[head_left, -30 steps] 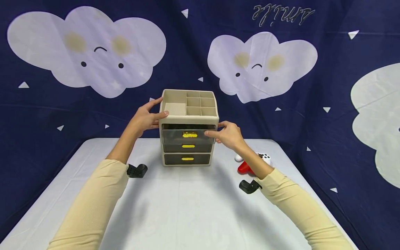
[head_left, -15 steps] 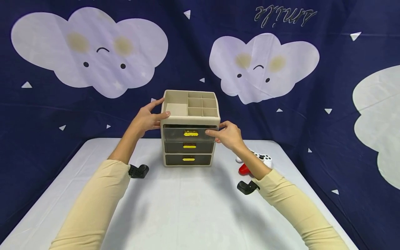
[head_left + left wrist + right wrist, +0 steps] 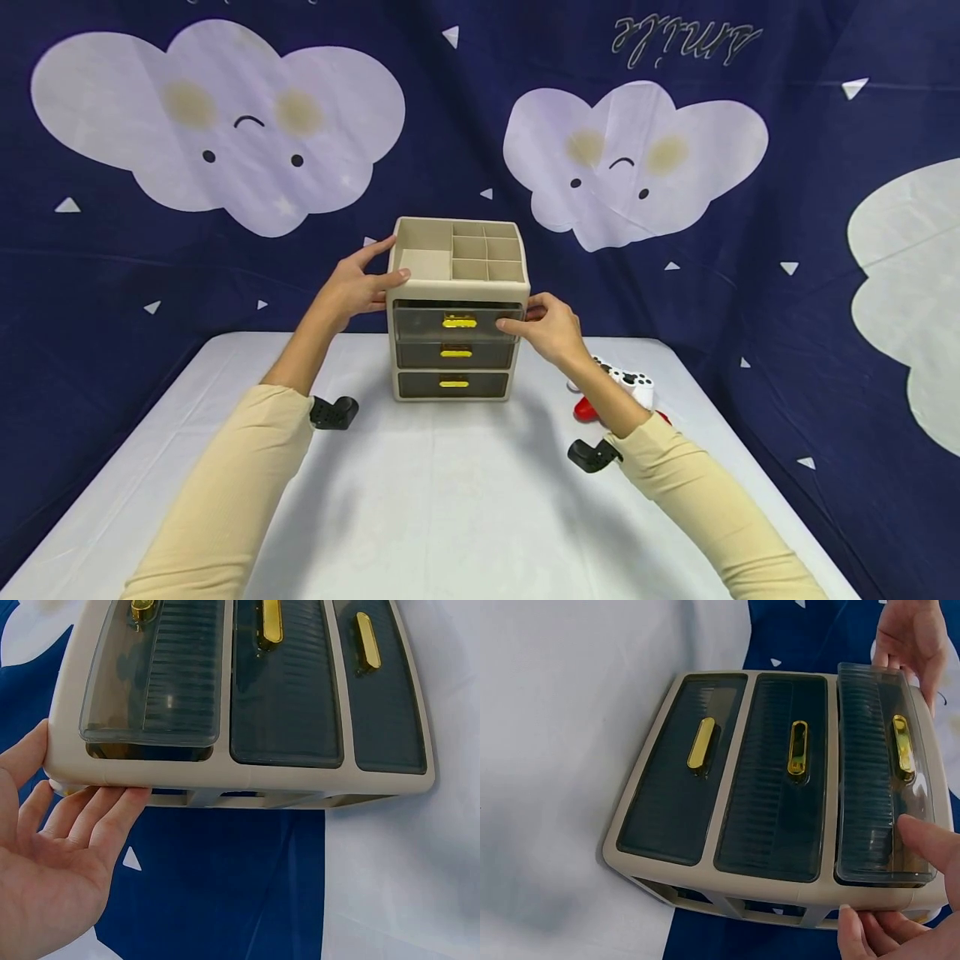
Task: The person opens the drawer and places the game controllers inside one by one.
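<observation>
A beige desktop drawer organizer [image 3: 459,289] stands at the table's far side, with divided compartments on top and three dark see-through drawers with gold handles. Its top drawer [image 3: 870,772] sticks out slightly; the lower two look flush. My left hand [image 3: 351,287] grips the upper left side, thumb over the top front edge and fingers along the side wall, as the left wrist view [image 3: 67,847] confirms. On the other side, my right hand [image 3: 551,329] has its thumb on the top drawer's front right part, its fingers [image 3: 885,930] curled against the organizer's side.
A white game controller [image 3: 633,383] and a red one [image 3: 586,408] lie on the white table [image 3: 450,500] at the right, partly hidden by my right forearm. A dark blue curtain [image 3: 450,100] with cloud prints hangs behind the table.
The top drawer has slid inward a little and now sits nearer the frame. My right thumb has followed it; the left hand keeps its hold. The head view has shifted slightly.
</observation>
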The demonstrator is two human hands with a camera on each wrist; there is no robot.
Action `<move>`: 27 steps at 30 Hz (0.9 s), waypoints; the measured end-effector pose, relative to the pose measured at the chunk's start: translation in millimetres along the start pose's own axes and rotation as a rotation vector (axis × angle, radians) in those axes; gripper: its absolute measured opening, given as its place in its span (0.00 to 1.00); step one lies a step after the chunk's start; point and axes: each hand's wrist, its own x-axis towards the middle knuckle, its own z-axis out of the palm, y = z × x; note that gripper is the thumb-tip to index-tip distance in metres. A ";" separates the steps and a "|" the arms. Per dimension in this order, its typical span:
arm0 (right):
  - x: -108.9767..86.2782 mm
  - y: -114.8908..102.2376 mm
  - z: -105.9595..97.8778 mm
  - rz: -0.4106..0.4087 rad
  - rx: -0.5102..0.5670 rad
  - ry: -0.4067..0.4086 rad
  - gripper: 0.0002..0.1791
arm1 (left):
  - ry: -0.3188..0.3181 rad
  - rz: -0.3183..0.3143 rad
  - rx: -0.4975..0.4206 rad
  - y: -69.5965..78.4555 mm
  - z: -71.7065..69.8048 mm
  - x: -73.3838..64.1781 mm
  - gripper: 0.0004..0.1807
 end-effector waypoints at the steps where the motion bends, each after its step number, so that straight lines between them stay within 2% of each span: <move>1: 0.2 0.3 0.2 -0.006 0.006 0.000 0.33 | -0.001 0.000 0.000 0.2 -0.2 -0.2 0.44; 22: 8.3 5.3 14.2 -0.058 0.012 0.117 0.28 | -0.010 -0.012 -0.025 -2.3 -1.3 -0.7 0.43; 27: 8.5 4.4 14.3 -0.045 0.004 0.128 0.28 | -0.010 -0.004 -0.024 -0.8 -0.7 -0.6 0.43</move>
